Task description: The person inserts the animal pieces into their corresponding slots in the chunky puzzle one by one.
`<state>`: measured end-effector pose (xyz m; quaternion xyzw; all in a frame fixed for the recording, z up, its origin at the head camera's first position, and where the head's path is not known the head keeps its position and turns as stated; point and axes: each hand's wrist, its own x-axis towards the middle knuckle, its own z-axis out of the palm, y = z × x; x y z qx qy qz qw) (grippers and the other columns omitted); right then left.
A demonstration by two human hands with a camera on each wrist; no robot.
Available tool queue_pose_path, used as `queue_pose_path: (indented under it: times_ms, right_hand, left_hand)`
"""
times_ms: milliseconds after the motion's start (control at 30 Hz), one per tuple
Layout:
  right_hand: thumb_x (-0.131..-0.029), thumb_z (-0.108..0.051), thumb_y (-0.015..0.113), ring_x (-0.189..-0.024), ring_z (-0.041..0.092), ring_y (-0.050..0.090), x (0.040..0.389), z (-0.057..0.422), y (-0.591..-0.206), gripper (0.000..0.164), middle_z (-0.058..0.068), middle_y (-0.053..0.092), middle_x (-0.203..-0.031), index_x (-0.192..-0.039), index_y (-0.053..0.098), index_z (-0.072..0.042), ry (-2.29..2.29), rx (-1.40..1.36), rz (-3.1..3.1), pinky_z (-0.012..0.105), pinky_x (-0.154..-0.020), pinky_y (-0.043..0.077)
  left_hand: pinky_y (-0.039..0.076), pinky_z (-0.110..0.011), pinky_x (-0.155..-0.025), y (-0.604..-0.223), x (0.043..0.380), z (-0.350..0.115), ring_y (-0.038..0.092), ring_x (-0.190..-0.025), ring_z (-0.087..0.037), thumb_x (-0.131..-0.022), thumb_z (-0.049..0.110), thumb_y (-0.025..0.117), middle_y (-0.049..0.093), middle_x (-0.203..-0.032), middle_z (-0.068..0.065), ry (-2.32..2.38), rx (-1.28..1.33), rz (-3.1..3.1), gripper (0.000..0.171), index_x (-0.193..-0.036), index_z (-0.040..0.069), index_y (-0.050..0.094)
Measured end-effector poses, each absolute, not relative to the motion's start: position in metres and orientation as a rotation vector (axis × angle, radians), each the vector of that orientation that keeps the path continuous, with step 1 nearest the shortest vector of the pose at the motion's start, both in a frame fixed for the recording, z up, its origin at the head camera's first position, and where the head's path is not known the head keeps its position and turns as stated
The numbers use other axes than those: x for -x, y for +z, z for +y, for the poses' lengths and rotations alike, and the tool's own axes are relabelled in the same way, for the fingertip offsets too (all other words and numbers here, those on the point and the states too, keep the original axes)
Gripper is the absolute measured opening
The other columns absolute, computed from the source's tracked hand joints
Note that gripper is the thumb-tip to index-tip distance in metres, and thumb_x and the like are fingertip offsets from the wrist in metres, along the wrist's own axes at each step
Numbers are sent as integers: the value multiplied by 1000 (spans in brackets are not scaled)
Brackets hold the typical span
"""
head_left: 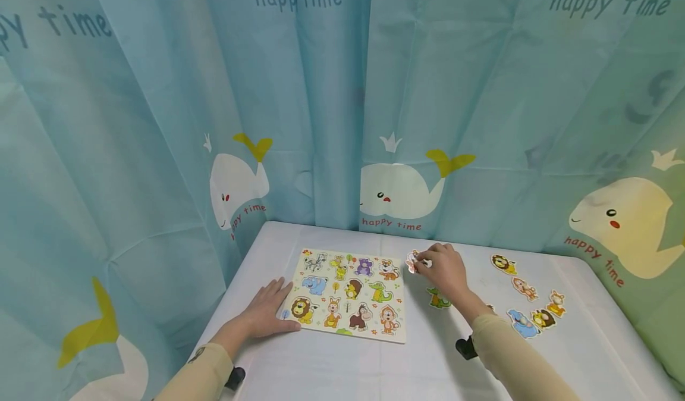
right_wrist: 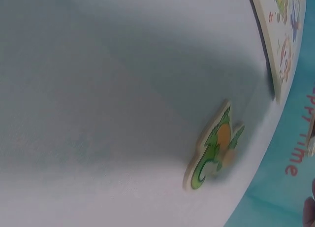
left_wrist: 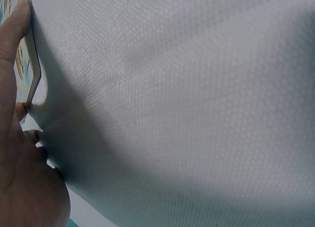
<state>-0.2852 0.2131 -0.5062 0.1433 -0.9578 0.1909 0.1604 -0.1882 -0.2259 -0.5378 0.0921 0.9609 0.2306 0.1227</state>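
Note:
A wooden animal puzzle board (head_left: pixel 333 286) lies flat on the white table. My left hand (head_left: pixel 266 309) rests at its left side, fingers spread and the thumb touching the near left corner; the thumb (left_wrist: pixel 15 32) also shows on the board's edge in the left wrist view. Beyond the board's right edge, my right hand (head_left: pixel 446 270) pinches a small white-edged animal puzzle piece (head_left: pixel 411 262), partly hidden by the fingers. Just below that hand lies a green crocodile piece (head_left: pixel 437 298), seen closer in the right wrist view as a thick wooden crocodile piece (right_wrist: pixel 211 153).
To the right lie several loose pieces: a lion (head_left: pixel 503 264), a monkey (head_left: pixel 524 288), a kangaroo (head_left: pixel 556 303), a blue elephant (head_left: pixel 522 323) and a brown-and-yellow piece (head_left: pixel 543 318). Another piece is mostly behind the right forearm. A blue whale-print curtain (head_left: pixel 332 91) hangs behind the table.

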Motion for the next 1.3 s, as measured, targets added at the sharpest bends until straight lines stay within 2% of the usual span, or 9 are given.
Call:
queue_pose_path:
  times_ms: [767, 1300]
  right_hand:
    - [-87, -21, 81, -86, 22, 53, 295, 178, -514, 5, -2, 64, -89, -89, 83, -17, 481, -527, -2738, 41, -72, 46]
    - [-86, -22, 81, -87, 21, 52, 299, 164, -519, 5, -1, 64, -90, -88, 82, -18, 450, -527, -2781, 41, -74, 46]
  left_hand:
    - [12, -56, -126, -539, 188, -226, 13, -154, -41, -79, 59, 81, 20, -167, -21, 683, -255, 2800, 109, -159, 4, 33]
    - [12, -57, -125, -534, 187, -224, 12, -154, -42, -79, 58, 81, 19, -167, -22, 694, -253, 2796, 109, -160, 4, 33]
